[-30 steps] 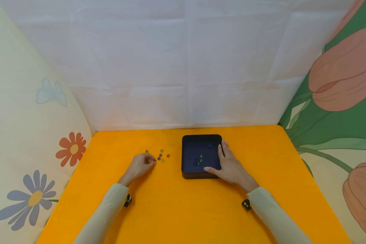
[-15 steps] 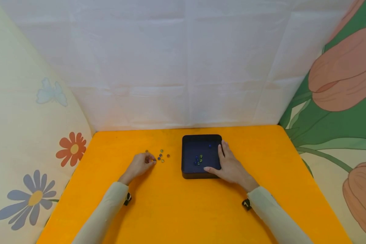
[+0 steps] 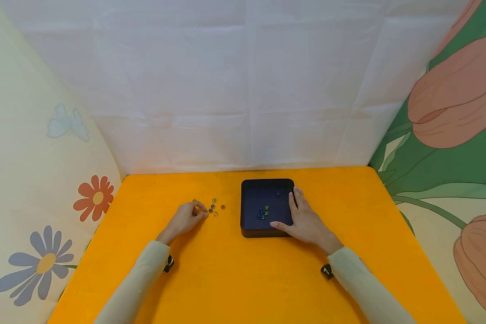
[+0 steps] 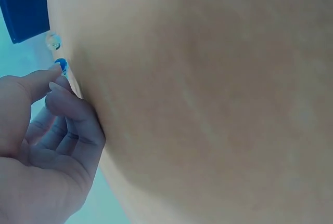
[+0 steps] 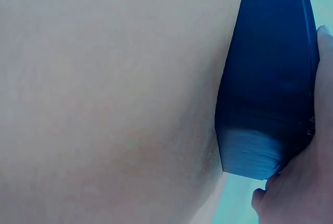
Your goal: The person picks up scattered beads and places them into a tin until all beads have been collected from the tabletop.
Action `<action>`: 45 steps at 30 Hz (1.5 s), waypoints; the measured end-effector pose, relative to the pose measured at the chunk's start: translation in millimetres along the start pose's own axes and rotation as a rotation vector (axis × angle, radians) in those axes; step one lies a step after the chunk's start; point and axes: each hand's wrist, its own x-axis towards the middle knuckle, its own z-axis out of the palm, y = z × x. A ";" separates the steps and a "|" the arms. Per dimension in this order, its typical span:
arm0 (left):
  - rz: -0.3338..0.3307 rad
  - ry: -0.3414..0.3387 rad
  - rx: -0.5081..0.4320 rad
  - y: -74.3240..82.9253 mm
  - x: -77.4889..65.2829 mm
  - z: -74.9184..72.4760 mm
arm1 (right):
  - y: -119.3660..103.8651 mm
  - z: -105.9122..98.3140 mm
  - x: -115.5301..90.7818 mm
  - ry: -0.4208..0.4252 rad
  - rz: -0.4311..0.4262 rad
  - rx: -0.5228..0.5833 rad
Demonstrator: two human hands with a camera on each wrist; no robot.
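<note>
On the yellow table, my left hand [image 3: 185, 218] has its thumb and index finger brought together at the left of several loose glass marbles. A blue marble [image 4: 63, 65] shows at the thumb tip in the left wrist view, partly covered by the pinching fingers. Just beyond it lies a clear marble [image 4: 53, 41]. My right hand [image 3: 308, 225] rests on the right side of a square dark tray [image 3: 246, 227], thumb over the front rim and fingers spread along the right wall. Several blue and green marbles [image 3: 266, 208] lie inside the tray.
The loose marbles, among them an orange-brown marble [image 3: 223, 207] and a green marble [image 3: 214, 200], lie left of the tray. A white cloth [image 3: 243, 90] hangs behind the yellow table [image 3: 243, 279]. Floral cloths [image 3: 441, 189] stand at both sides.
The left fingertips have shifted slightly to the right, and the dark marble seen between them earlier is now mostly hidden. The right hand and tray have stayed in place.
</note>
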 end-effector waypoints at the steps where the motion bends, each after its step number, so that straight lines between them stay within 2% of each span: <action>1: -0.002 0.002 -0.002 0.6 -0.4 -0.4 | -0.3 -0.2 0.1 -0.001 0.001 0.001; 9: -0.018 0.014 -0.033 5.7 -3.0 -3.3 | -1.6 -1.2 -1.4 -0.005 0.003 0.011; 20: 0.061 0.031 -0.063 19.9 -0.2 -7.2 | -0.1 -0.5 -0.9 0.009 -0.003 0.008; 39: 0.111 0.041 -0.136 62.1 10.9 -5.9 | 0.9 1.9 0.0 0.014 0.003 0.002; 45: 0.121 0.039 -0.126 71.5 18.3 -3.9 | 1.1 2.3 -0.4 0.027 -0.003 0.004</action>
